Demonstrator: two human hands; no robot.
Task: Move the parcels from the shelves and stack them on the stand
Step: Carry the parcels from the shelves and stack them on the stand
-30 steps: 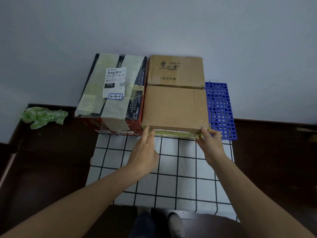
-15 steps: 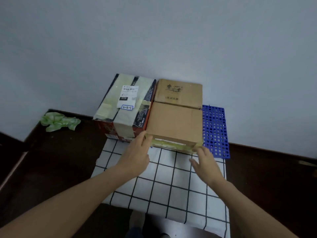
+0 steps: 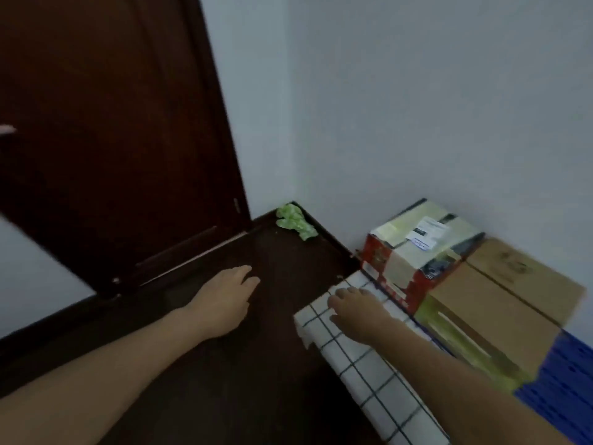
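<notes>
Person: left hand (image 3: 224,300) and right hand (image 3: 359,311) bare, forearms unsleeved (no rings, watch or gloves visible).

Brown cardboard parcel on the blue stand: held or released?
Released. The brown cardboard parcel rests on the blue perforated stand; the left hand and right hand are both open, empty and clear of it.

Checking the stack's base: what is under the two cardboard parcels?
A blue perforated stand shows beside and below the brown cardboard parcel, and a white grid-patterned sheet lies in front. How far either runs beneath it and the taped parcel is covered.
</notes>
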